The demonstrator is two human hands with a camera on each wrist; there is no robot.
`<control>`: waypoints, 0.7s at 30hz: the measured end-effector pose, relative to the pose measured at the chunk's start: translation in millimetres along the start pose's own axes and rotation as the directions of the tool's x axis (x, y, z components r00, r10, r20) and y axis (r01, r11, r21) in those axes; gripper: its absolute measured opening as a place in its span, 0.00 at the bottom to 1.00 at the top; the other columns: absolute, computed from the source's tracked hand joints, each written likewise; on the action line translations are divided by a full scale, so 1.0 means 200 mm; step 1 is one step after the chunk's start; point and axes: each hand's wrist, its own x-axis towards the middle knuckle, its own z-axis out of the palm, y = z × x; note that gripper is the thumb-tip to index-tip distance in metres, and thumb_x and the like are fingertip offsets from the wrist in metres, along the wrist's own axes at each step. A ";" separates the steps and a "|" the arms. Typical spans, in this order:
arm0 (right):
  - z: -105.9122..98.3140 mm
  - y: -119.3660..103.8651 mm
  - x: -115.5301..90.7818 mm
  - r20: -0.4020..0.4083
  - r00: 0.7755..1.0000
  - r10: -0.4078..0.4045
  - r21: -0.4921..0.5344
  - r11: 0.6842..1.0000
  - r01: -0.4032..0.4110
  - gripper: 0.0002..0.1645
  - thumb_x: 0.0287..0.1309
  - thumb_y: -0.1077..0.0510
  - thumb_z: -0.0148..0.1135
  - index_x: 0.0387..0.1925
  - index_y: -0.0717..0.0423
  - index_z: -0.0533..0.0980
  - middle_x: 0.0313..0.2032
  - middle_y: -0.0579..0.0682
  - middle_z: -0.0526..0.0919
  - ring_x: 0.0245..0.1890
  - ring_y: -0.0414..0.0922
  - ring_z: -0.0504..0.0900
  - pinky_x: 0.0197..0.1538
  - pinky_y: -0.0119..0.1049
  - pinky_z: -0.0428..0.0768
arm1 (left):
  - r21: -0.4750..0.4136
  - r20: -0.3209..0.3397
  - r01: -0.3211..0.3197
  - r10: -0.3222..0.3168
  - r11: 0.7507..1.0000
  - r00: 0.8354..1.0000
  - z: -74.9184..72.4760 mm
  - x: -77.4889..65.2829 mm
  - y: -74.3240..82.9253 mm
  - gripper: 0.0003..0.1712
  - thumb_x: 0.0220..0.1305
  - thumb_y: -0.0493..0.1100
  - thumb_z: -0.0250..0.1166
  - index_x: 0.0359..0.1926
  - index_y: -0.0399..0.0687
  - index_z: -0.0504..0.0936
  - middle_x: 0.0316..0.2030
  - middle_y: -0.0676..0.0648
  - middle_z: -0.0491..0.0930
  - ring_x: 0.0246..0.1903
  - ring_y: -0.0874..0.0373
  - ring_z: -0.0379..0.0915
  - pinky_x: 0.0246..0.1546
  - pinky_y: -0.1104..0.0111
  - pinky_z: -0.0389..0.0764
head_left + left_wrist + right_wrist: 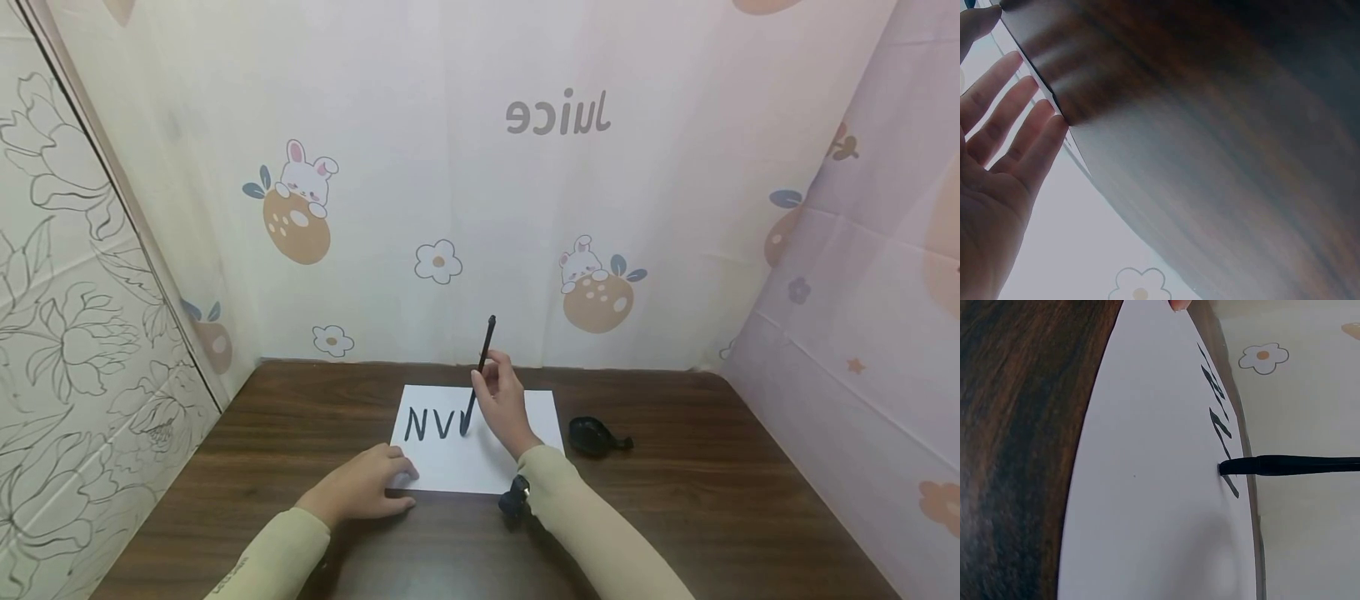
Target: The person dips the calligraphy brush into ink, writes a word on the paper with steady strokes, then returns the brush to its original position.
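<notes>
My right hand [504, 404] pinches a black brush [483, 354] by its handle, the brush slanting up from the paper. Its dark tip touches the white sheet of paper [450, 471] at a black stroke, just right of the painted letters N and V. In the right wrist view the brush [1297, 465] meets the paper [1147, 425] on that stroke; the fingers holding it are out of that view. The left hand [367, 483] rests at the sheet's lower left corner, fingertips on the paper. Its fingers look spread and nearly straight in the left wrist view, where the hand [997, 162] shows.
A small black ink dish [590, 437] with a short handle stands on the brown wooden table [675, 492], right of the paper. Printed curtains [450, 192] hang behind the table and along both sides. A black device [513, 500] is at the right wrist.
</notes>
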 end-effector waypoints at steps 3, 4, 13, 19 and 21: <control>0.00 0.00 0.00 -0.003 1.000 -0.004 0.008 1.000 0.004 0.20 0.72 0.59 0.57 0.61 0.54 0.66 0.39 0.49 0.77 0.39 0.43 0.78 0.44 0.38 0.80 | 0.003 -0.005 -0.006 0.006 1.000 1.000 0.00 0.00 0.01 0.17 0.58 0.53 0.73 0.44 0.50 0.86 0.39 0.55 0.81 0.39 0.62 0.73 0.43 0.63 0.79; 0.00 0.00 -0.01 -0.003 1.000 -0.005 0.012 1.000 0.005 0.20 0.72 0.59 0.57 0.61 0.54 0.66 0.39 0.49 0.77 0.39 0.43 0.78 0.44 0.38 0.80 | 0.003 -0.005 -0.006 0.006 1.000 1.000 -0.01 0.00 0.01 0.17 0.58 0.53 0.73 0.44 0.50 0.86 0.39 0.55 0.81 0.39 0.62 0.73 0.43 0.63 0.79; 0.00 0.00 -0.02 -0.003 1.000 -0.001 0.032 0.999 0.001 0.19 0.71 0.59 0.58 0.60 0.50 0.66 0.39 0.49 0.77 0.39 0.43 0.79 0.44 0.37 0.81 | 0.007 -0.008 -0.012 0.012 1.000 1.000 -0.01 0.00 0.01 0.17 0.58 0.53 0.73 0.43 0.50 0.86 0.39 0.55 0.81 0.39 0.62 0.73 0.43 0.63 0.79; -0.01 -0.01 -0.02 -0.008 1.000 0.010 0.039 0.999 -0.010 0.19 0.71 0.59 0.57 0.60 0.50 0.66 0.38 0.48 0.77 0.40 0.43 0.79 0.43 0.37 0.82 | 0.005 -0.005 -0.015 0.015 1.000 1.000 -0.01 0.00 0.01 0.17 0.58 0.53 0.73 0.44 0.49 0.86 0.39 0.55 0.81 0.39 0.62 0.73 0.43 0.63 0.78; -0.01 -0.01 -0.02 -0.008 1.000 0.013 0.041 0.999 -0.013 0.19 0.71 0.60 0.58 0.60 0.50 0.66 0.38 0.48 0.77 0.39 0.44 0.79 0.42 0.36 0.82 | 0.007 -0.007 -0.016 0.016 1.000 1.000 -0.01 0.00 0.01 0.17 0.58 0.53 0.73 0.44 0.50 0.86 0.39 0.55 0.81 0.39 0.62 0.73 0.43 0.63 0.78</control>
